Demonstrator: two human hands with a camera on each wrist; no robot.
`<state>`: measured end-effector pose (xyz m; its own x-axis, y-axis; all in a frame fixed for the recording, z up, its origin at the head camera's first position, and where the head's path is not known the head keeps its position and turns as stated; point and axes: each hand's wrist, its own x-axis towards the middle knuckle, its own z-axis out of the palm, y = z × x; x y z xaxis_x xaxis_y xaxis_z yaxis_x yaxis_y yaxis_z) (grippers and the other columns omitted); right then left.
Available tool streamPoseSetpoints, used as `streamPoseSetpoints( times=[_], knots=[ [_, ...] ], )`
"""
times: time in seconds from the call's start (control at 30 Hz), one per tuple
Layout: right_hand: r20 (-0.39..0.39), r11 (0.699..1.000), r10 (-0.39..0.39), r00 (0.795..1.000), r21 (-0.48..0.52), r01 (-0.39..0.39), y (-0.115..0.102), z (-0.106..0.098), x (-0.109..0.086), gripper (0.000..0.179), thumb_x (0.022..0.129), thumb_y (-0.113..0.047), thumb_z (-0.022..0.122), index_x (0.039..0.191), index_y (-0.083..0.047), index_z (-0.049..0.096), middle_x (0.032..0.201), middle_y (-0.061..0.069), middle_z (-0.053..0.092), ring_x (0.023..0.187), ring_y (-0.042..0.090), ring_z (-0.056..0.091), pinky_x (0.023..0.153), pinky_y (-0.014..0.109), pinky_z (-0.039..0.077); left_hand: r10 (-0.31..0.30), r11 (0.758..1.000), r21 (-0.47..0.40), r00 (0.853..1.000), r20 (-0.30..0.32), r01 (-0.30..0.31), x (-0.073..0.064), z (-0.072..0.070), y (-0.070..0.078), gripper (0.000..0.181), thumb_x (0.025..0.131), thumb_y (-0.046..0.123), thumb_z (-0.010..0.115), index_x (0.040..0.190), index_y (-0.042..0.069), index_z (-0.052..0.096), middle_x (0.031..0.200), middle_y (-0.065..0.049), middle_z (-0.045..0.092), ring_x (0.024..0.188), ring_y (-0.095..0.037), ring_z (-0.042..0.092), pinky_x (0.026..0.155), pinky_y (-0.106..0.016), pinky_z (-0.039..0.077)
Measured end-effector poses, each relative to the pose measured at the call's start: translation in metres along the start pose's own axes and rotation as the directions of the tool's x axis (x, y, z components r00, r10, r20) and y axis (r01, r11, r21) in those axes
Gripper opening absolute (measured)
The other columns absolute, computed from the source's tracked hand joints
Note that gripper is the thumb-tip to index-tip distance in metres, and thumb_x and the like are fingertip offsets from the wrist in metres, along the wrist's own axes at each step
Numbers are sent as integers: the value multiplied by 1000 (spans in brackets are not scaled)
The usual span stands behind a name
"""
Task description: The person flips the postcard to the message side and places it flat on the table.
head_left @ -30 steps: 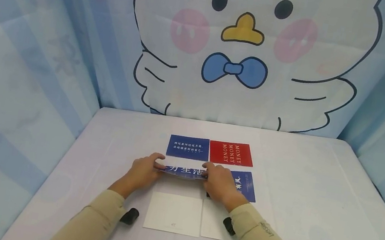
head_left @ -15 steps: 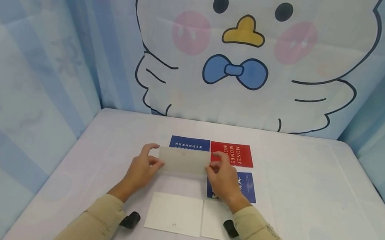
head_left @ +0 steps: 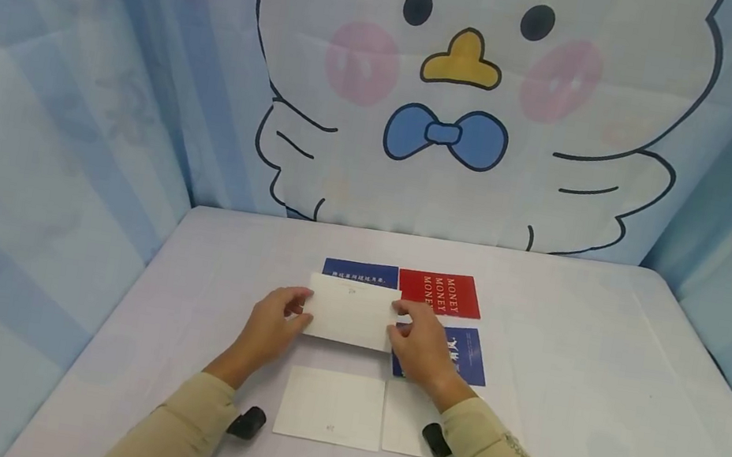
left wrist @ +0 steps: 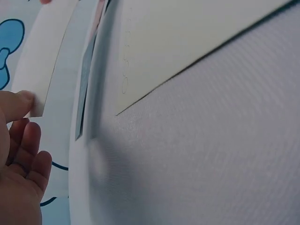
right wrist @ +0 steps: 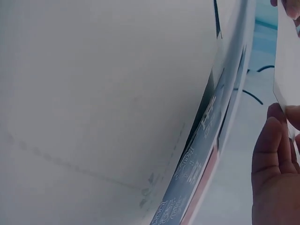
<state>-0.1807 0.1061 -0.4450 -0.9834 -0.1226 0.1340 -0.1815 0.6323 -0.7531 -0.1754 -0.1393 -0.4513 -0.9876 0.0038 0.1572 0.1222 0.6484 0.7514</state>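
Note:
Between both hands is a postcard [head_left: 350, 316], its plain white back turned toward the head camera. My left hand [head_left: 271, 329] pinches its left edge, with the thumb on the white side, as the left wrist view also shows. My right hand [head_left: 422, 348] pinches the opposite edge. The postcard is raised above the table and overlaps a blue card [head_left: 363, 269] with white lettering behind it. Beneath my right hand lies another blue card [head_left: 467, 354], partly covered by the hand.
A red card [head_left: 440, 292] printed MONEY lies at the back right of the group. Two white-backed cards lie in front, a left one [head_left: 332, 407] and a right one [head_left: 405, 426] partly hidden by the right sleeve. The white tabletop [head_left: 603, 362] reaches a cartoon-printed curtain [head_left: 436, 192].
The postcard has flipped over: its blue lettered face showed edge-on earlier, and now its white back faces the head camera. Both hands keep hold of its sides.

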Motion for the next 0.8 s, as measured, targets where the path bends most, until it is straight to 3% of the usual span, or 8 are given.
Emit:
streamPoseSetpoints(
  times=[0.17,0.47,0.63,0.8],
  knots=[
    [71,993,-7,997,-117,15,1,2,0,51,90,-12,73,138,-3,57,123,11,59,89,20,60,83,34,56,-22,997,80,998,53,18,-2,2,-6,40,91,8,72,129,0,63,111,-11,63,104,-26,58,95,-42,49],
    [146,974,-13,989,-221,46,2,4,0,51,88,-11,74,137,-3,59,128,14,60,117,31,57,104,46,44,-129,981,166,977,170,101,-4,4,-9,46,89,9,75,132,5,61,119,-11,63,107,-26,57,100,-45,47],
    [168,968,7,986,-250,36,2,5,0,54,88,-13,75,138,-3,58,132,15,59,124,33,55,105,48,43,-126,976,199,974,187,88,-5,4,-10,48,87,9,77,133,5,61,115,-9,64,103,-24,57,99,-44,48],
    [177,958,1,984,-284,50,2,5,0,54,87,-14,78,136,-4,60,126,15,62,116,32,58,103,47,45,-120,976,205,971,206,77,-5,4,-12,47,86,8,78,130,4,62,109,-7,64,99,-23,56,96,-44,49]
  ],
)
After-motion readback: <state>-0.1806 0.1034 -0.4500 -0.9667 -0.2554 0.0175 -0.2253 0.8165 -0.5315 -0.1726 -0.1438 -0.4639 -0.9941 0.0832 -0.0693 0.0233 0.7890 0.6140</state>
